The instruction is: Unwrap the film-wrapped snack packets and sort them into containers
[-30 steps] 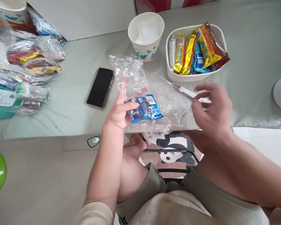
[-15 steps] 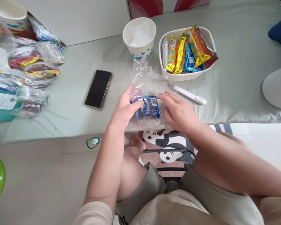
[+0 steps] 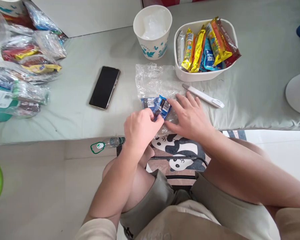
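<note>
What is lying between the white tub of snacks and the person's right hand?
In the head view, a white-handled cutter lies slanted on the grey-green cloth between the white tub and the right hand.

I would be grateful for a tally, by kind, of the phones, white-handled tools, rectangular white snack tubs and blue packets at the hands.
Phone: 1
White-handled tool: 1
Rectangular white snack tub: 1
Blue packets: 2 visible, partly covered
Total: 5
</note>
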Motion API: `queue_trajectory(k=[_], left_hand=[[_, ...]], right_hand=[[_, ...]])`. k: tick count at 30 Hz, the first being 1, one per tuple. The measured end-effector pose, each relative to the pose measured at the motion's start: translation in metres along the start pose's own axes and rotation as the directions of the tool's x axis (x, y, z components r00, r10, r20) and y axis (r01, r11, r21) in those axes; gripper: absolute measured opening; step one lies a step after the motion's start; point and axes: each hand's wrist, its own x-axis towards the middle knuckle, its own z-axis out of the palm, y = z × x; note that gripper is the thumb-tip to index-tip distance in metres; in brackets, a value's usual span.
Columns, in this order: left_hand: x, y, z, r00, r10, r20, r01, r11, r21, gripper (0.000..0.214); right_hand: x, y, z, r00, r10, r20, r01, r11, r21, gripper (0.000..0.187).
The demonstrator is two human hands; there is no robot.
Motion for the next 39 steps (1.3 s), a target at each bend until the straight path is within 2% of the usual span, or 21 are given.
queue_trajectory(k=[3,7,11,15,17,19,20,21,23,26,30,33,35,37,38,39], left_hand=[[0.001,-0.01,-0.003,0.999,0.035,0.041,-0.032,0.996,-0.089,0.017],[-0.003,-0.026,-0.008,0.996,0.083,0.032,-0.065,0.925,-0.373,0.012],[-0.007,-0.048,-0.016,0.993,0.092,-0.071,-0.115,0.862,-0.494,0.016],[-0.007,-0.065,-0.021,0.968,-0.055,-0.243,-0.082,0.851,-0.518,0.023],[-0.008,-0.057,-0.017,0.947,-0.073,-0.313,-0.099,0.861,-0.499,0.028],[-0.01,-0.037,-0.009,0.961,0.001,-0.278,-0.139,0.868,-0.477,0.025],[-0.01,-0.025,-0.004,0.959,0.06,-0.276,-0.171,0.9,-0.401,0.031],[-0.011,-0.012,0.0,0.94,0.112,-0.322,-0.217,0.925,-0.311,0.043],[-0.009,0.007,0.006,0.917,0.18,-0.357,-0.254,0.952,-0.172,0.052],[-0.003,0.013,0.009,0.919,0.224,-0.325,-0.27,0.957,-0.103,0.053],[0.004,-0.002,0.008,0.935,0.259,-0.241,-0.294,0.948,-0.121,0.051],[0.007,-0.011,0.004,0.936,0.237,-0.261,-0.292,0.936,-0.198,0.042],[0.009,-0.021,0.001,0.932,0.191,-0.308,-0.283,0.914,-0.292,0.038],[0.012,-0.041,-0.005,0.94,0.119,-0.321,-0.254,0.871,-0.421,0.035],[0.014,-0.054,-0.008,0.948,0.073,-0.311,-0.228,0.836,-0.5,0.034],[0.017,-0.069,-0.011,0.97,0.009,-0.242,-0.15,0.806,-0.572,0.034]], right_hand=[[0.001,0.001,0.001,1.0,-0.009,0.014,0.009,1.0,-0.024,0.076],[0.001,-0.002,0.0,0.999,-0.016,0.035,0.017,0.999,-0.038,0.083],[0.001,-0.009,-0.002,0.995,0.034,0.095,-0.028,0.998,-0.06,0.097],[0.001,-0.012,-0.001,0.994,0.041,0.099,-0.033,0.996,-0.084,0.096],[0.001,-0.013,0.001,0.996,0.037,0.084,-0.028,0.995,-0.098,0.095],[0.001,-0.014,0.004,0.997,0.039,0.059,-0.032,0.994,-0.103,0.092],[0.001,-0.014,0.005,0.998,0.041,0.045,-0.036,0.994,-0.1,0.09],[0.001,-0.015,0.006,0.999,0.044,0.032,-0.041,0.995,-0.093,0.088],[0.001,-0.015,0.008,0.999,0.045,0.006,-0.045,0.996,-0.076,0.083],[0.001,-0.017,0.008,0.998,0.053,-0.02,-0.054,0.997,-0.054,0.075],[0.003,-0.021,0.007,0.997,0.079,-0.021,-0.08,0.996,-0.041,0.075],[0.003,-0.022,0.008,0.997,0.079,-0.018,-0.08,0.996,-0.036,0.077],[0.004,-0.022,0.009,0.997,0.077,-0.02,-0.078,0.996,-0.034,0.078],[0.004,-0.021,0.01,0.997,0.078,-0.021,-0.079,0.996,-0.038,0.078],[0.004,-0.021,0.01,0.997,0.079,-0.022,-0.079,0.996,-0.039,0.077],[0.003,-0.021,0.01,0.997,0.078,-0.023,-0.079,0.996,-0.039,0.076]])
